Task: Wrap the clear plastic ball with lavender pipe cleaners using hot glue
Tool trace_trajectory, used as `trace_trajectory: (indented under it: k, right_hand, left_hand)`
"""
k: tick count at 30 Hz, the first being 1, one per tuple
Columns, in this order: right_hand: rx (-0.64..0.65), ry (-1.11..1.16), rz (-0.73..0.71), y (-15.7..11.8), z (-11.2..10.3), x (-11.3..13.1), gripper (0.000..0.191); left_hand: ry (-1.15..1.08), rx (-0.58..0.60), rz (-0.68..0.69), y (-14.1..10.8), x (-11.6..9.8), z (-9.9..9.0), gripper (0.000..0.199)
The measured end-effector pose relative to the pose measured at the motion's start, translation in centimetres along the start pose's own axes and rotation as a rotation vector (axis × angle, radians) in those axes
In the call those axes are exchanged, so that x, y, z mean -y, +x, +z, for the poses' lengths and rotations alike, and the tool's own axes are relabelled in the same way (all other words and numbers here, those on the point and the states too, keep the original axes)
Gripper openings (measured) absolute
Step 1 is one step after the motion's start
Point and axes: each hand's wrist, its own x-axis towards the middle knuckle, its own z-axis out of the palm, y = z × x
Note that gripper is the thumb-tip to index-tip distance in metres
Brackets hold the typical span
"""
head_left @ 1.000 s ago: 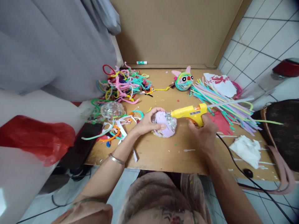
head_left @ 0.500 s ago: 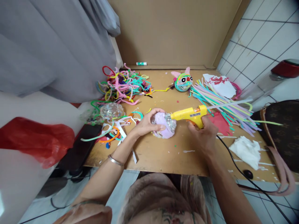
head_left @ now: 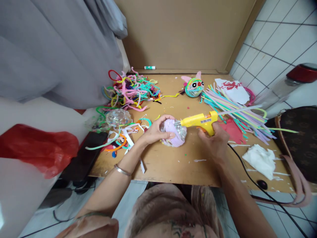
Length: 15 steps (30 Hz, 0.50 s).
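**Yellow glue gun (head_left: 199, 120) aimed at ball (head_left: 178, 136)**

The see-through ball wears a wide lilac band. Nearly level, the gun has its nozzle (head_left: 177, 123) at the ball's upper side, contact unclear; a long pale glue stick (head_left: 239, 110) juts behind.

Observed grey curtain (head_left: 61, 49) at far left, red plastic bag (head_left: 41, 148) nearer. Noted patterned handbag (head_left: 298, 142) at right, white tissue (head_left: 259, 161) to its left, red-lidded clear container (head_left: 287, 82) farther back. Logged green-and-white tube (head_left: 150, 67) at far edge.

Glue gun (head_left: 201, 121) right of ball (head_left: 178, 137); figure (head_left: 195, 87) behind.
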Motion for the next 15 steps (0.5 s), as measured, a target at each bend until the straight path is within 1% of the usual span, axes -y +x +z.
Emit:
trace_trajectory:
  k: [3,6,7,9,11,12,13,15]
  right_hand:
    - [0.053,0.078,0.102,0.4,-0.2,0.4,0.028]
    - [0.081,0.216,0.237,0.9,-0.5,0.5,0.029]
    - [0.063,0.258,0.284,1.1,-0.5,0.2,0.032]
    - [-0.025,0.28,0.357,1.6,-0.5,-0.8,0.04]
    - [-0.144,0.173,0.389,2.2,-0.3,-2.2,0.044]
    - [-0.166,0.089,0.39,2.5,-0.1,-3.1,0.046]
    - [-0.171,0.003,0.381,2.7,0.0,-3.9,0.046]
    - [-0.129,-0.13,0.334,3.0,0.4,-5.3,0.045]
  left_hand:
    - [0.002,0.0,-0.002,0.0,0.1,0.0,0.069]
    - [-0.006,0.0,-0.007,0.1,0.1,0.0,0.069]
    - [-0.016,0.003,-0.008,0.0,0.0,0.0,0.069]
    - [-0.026,0.006,-0.009,0.0,-0.2,0.1,0.069]
    - [-0.011,0.002,-0.007,0.0,-0.4,0.2,0.067]
    - [-0.003,0.007,-0.005,0.0,-0.6,0.2,0.065]
    - [0.0,0.013,-0.001,-0.1,-0.7,0.2,0.064]
    - [-0.001,0.015,0.008,0.0,-0.8,0.2,0.064]
